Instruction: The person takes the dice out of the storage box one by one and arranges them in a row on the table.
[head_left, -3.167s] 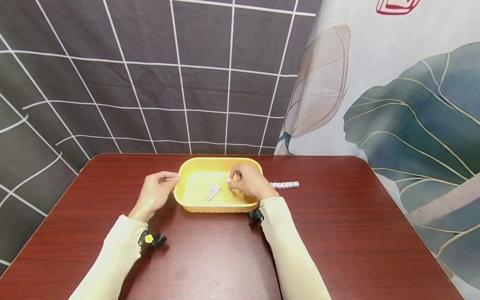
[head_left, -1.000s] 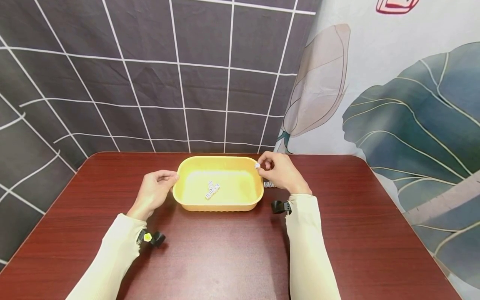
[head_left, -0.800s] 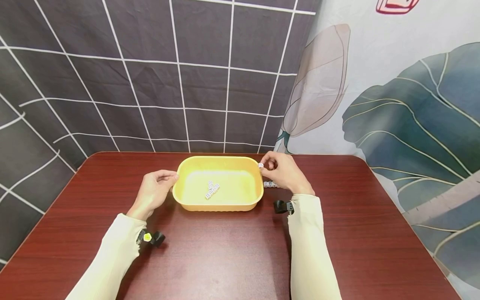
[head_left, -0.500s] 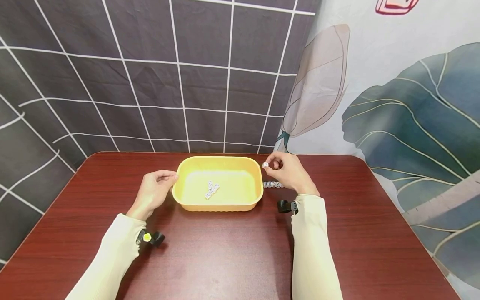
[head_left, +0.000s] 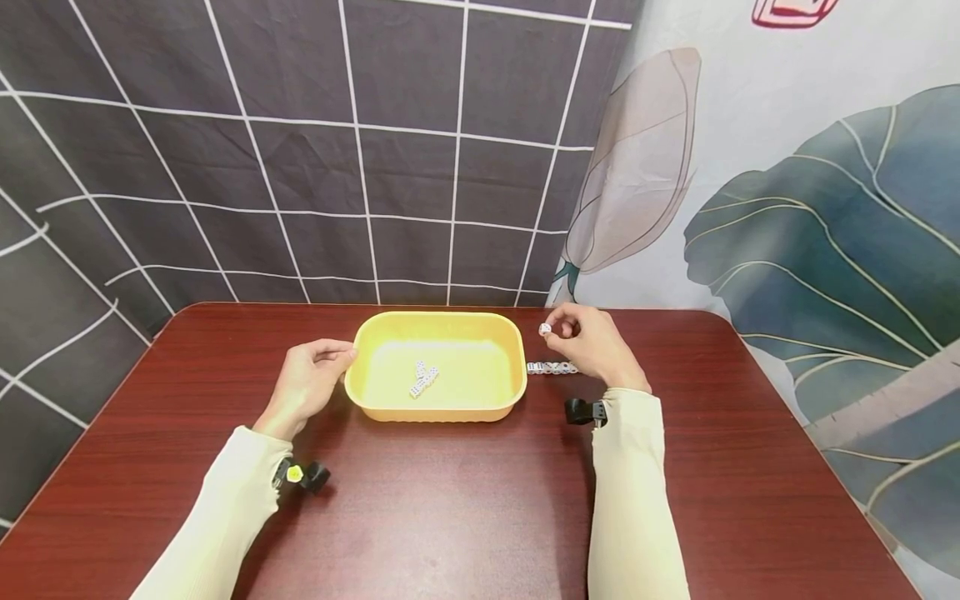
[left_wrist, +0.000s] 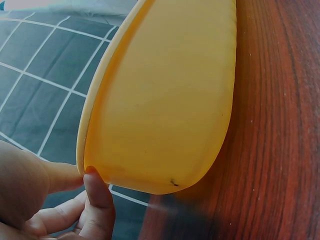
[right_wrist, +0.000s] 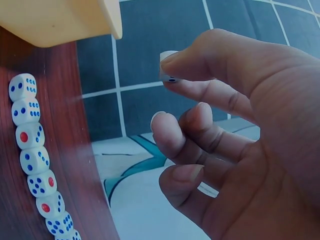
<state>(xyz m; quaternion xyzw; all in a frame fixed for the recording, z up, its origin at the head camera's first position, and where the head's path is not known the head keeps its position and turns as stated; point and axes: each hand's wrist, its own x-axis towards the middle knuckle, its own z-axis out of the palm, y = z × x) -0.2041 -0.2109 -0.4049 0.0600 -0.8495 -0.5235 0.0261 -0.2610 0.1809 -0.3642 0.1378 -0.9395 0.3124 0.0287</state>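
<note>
A yellow plastic basin (head_left: 435,414) stands on the table, with a few white dice (head_left: 424,380) lying on its floor. My left hand (head_left: 309,385) pinches the basin's left rim between thumb and finger, as the left wrist view shows up close. My right hand (head_left: 596,346) is to the right of the basin, above the table. Between its thumb and index finger it pinches a single white die (right_wrist: 169,66); the other fingers are loosely curled. Under that hand runs a straight row of dice (right_wrist: 35,159) with blue and red pips, partly hidden by the hand in the head view.
The dark red wooden table (head_left: 420,500) reaches back to a grey cloth with white grid lines (head_left: 405,175). A white curtain with leaf prints (head_left: 825,208) hangs at the right. Black camera mounts sit on both wrists.
From inside the basin, my right hand has lifted a die over the right rim and carried it rightward past the basin. The left hand stays at the left rim.
</note>
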